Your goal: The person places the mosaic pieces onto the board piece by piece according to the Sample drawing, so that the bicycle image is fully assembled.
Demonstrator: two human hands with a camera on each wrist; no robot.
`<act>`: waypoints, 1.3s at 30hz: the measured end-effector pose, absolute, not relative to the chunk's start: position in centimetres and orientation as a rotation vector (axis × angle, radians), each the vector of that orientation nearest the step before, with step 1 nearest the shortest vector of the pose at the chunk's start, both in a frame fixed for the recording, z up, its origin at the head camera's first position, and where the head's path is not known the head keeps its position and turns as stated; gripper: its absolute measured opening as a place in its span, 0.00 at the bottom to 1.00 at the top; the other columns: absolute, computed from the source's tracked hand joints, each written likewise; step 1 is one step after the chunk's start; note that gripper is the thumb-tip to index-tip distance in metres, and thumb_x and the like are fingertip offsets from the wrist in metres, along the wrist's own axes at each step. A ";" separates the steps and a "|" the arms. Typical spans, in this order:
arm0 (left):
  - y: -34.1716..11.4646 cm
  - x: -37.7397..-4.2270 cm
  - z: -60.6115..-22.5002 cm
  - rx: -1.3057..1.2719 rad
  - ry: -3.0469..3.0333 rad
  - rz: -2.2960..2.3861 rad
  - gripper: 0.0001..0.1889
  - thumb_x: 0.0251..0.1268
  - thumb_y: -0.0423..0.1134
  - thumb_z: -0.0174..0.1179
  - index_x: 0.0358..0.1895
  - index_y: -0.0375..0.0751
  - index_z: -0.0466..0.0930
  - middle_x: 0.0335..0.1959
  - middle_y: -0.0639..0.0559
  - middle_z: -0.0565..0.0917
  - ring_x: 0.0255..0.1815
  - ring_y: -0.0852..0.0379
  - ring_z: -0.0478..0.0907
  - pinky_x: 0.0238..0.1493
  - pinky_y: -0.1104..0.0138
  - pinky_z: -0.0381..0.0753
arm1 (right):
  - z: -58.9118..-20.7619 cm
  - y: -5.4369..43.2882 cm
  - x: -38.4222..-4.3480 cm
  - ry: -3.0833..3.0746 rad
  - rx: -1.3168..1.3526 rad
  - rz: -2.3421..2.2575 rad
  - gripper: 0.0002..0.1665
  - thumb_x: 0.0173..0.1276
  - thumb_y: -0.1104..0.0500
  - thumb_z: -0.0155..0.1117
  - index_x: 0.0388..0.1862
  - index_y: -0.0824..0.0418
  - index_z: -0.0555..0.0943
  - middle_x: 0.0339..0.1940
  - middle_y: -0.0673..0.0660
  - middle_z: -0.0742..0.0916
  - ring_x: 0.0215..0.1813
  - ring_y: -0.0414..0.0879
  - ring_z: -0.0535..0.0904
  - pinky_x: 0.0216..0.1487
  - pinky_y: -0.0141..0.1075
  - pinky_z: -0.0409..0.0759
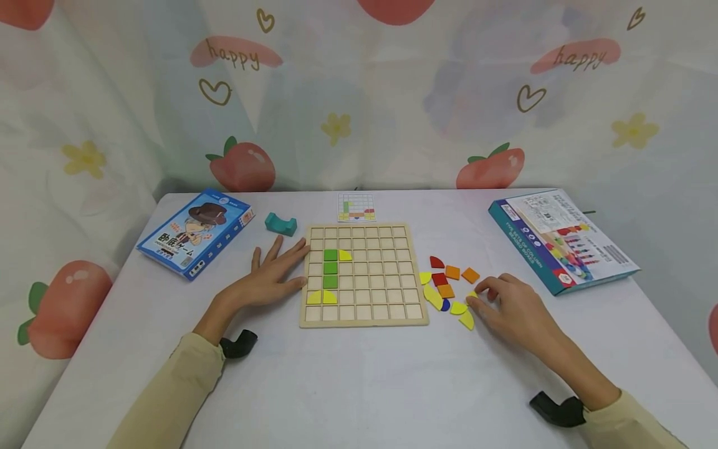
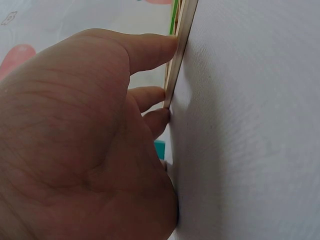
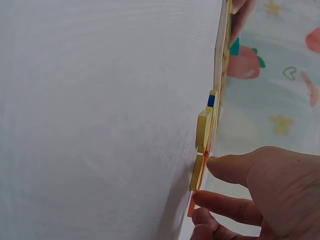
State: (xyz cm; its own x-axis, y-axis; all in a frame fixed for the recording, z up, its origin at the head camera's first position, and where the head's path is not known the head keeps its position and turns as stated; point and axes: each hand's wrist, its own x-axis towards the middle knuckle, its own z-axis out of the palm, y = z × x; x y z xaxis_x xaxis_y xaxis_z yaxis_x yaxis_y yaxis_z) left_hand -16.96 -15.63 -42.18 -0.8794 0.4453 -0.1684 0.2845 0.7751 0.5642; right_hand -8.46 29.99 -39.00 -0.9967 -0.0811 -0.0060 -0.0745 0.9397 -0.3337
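A wooden grid board (image 1: 364, 324) lies mid-table. On it are a column of green squares (image 1: 331, 267), a yellow quarter-circle (image 1: 344, 255) above right and two more yellow quarters (image 1: 322, 297) lower left. My left hand (image 1: 275, 274) rests with spread fingers against the board's left edge; the left wrist view shows the thumb (image 2: 155, 50) on that edge. To the board's right, my right hand (image 1: 513, 308) pinches a small yellow piece (image 1: 472, 294) between thumb and index finger. Loose pieces lie beside it: orange squares (image 1: 452, 272), red pieces (image 1: 436, 262), yellow quarters (image 1: 467, 320) and a blue piece (image 1: 445, 305).
A pattern card (image 1: 356, 207) stands behind the board, with a teal curved block (image 1: 280, 224) to its left. One blue game box (image 1: 196, 234) lies at the back left, another teal-sided box (image 1: 563, 240) at the back right. A printed curtain (image 1: 364, 93) hangs behind the table.
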 end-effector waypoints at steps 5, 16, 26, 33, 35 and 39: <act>-15.6 -16.9 -42.1 0.558 2.673 0.782 0.40 0.80 0.54 0.54 0.88 0.53 0.49 0.91 0.50 0.45 0.90 0.36 0.21 0.79 0.31 0.12 | -39.0 29.9 -8.5 3.070 -0.126 -0.527 0.20 0.66 0.49 0.78 0.49 0.61 0.88 0.37 0.59 0.85 0.39 0.50 0.78 0.37 0.41 0.84; -15.7 -17.0 -42.0 0.565 2.676 0.784 0.40 0.81 0.54 0.54 0.88 0.54 0.49 0.91 0.50 0.45 0.90 0.36 0.21 0.79 0.31 0.12 | -39.0 29.7 -8.7 3.062 -0.114 -0.544 0.17 0.67 0.52 0.77 0.49 0.62 0.88 0.36 0.59 0.85 0.39 0.49 0.78 0.37 0.38 0.83; -15.7 -17.1 -42.2 0.569 2.676 0.784 0.40 0.81 0.54 0.54 0.88 0.54 0.49 0.91 0.50 0.45 0.90 0.36 0.21 0.79 0.30 0.12 | -38.9 29.5 -9.0 3.050 -0.157 -0.550 0.18 0.68 0.52 0.76 0.50 0.62 0.88 0.36 0.58 0.84 0.38 0.48 0.76 0.35 0.33 0.77; -15.7 -17.1 -42.2 0.570 2.679 0.785 0.39 0.80 0.54 0.54 0.88 0.54 0.49 0.91 0.50 0.46 0.90 0.35 0.22 0.79 0.30 0.12 | -38.8 29.5 -8.9 3.028 -0.239 -0.575 0.16 0.69 0.56 0.75 0.53 0.61 0.89 0.36 0.56 0.84 0.36 0.46 0.74 0.32 0.29 0.73; -15.7 -17.0 -42.2 0.571 2.680 0.786 0.39 0.80 0.54 0.54 0.88 0.54 0.50 0.91 0.50 0.46 0.90 0.35 0.22 0.79 0.30 0.13 | -38.8 29.5 -8.8 3.022 -0.259 -0.580 0.16 0.69 0.57 0.75 0.54 0.60 0.89 0.36 0.56 0.84 0.36 0.46 0.74 0.31 0.29 0.73; -15.6 -16.9 -42.1 0.572 2.679 0.788 0.39 0.80 0.54 0.54 0.88 0.53 0.50 0.91 0.49 0.46 0.90 0.35 0.22 0.79 0.30 0.13 | -38.6 29.8 -8.5 3.020 -0.256 -0.581 0.19 0.69 0.57 0.75 0.58 0.60 0.88 0.37 0.56 0.84 0.36 0.46 0.74 0.31 0.28 0.73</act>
